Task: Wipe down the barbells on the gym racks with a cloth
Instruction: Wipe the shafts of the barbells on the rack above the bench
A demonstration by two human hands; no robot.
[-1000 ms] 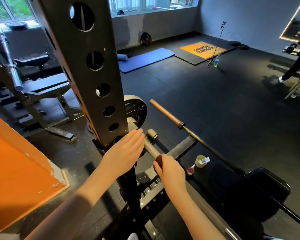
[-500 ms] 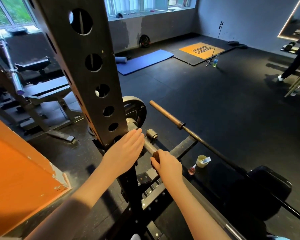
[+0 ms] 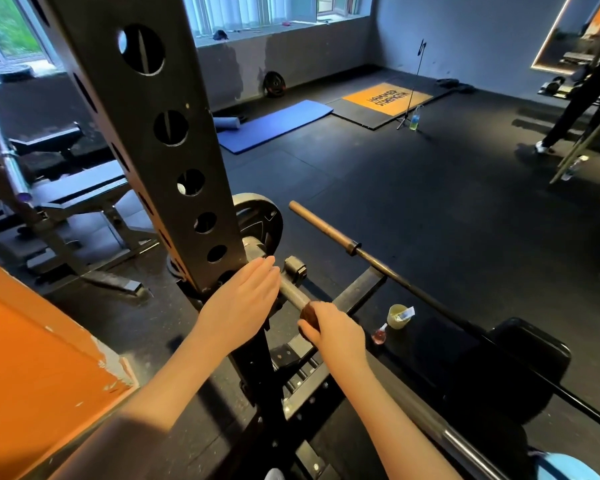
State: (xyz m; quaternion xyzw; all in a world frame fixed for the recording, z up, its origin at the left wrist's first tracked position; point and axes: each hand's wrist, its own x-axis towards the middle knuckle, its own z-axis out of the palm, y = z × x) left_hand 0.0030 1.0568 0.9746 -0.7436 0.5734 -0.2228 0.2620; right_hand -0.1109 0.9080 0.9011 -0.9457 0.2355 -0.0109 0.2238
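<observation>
The right hand [image 3: 333,329] is curled into a fist round a dark brown cloth [image 3: 308,315], and the cloth is wrapped against the shaft of the barbell [image 3: 291,294] a little to the right of the rack upright [image 3: 146,140]. The cloth bulges out of the thumb side of the fist, towards the upright. The left hand [image 3: 241,303] lies flat, fingers straight and close together, over the bar right at the foot of the upright, its fingertips reaching the thicker end of the shaft. It holds nothing. A short bare stretch of knurled steel shows between the two hands.

The barbell runs slantwise from behind the upright down towards the near right, with a black weight plate [image 3: 260,220] loaded on the end just behind the upright. A second bar [image 3: 326,225], its sleeve rust-brown, lies further right of the upright, well apart from the first bar, and passes over a black pad [image 3: 520,362].

On the dark surface to the right of the upright, between the two bars, stand a pale cup [image 3: 397,317] and just beside it a small pink bottle [image 3: 378,336]. Far beyond the upright a blue mat [image 3: 274,124] lies on the floor. Left of the upright stands a grey bench [image 3: 84,192]. Far right of the upright, another person [image 3: 575,109] in dark clothes stands at the edge of view.
</observation>
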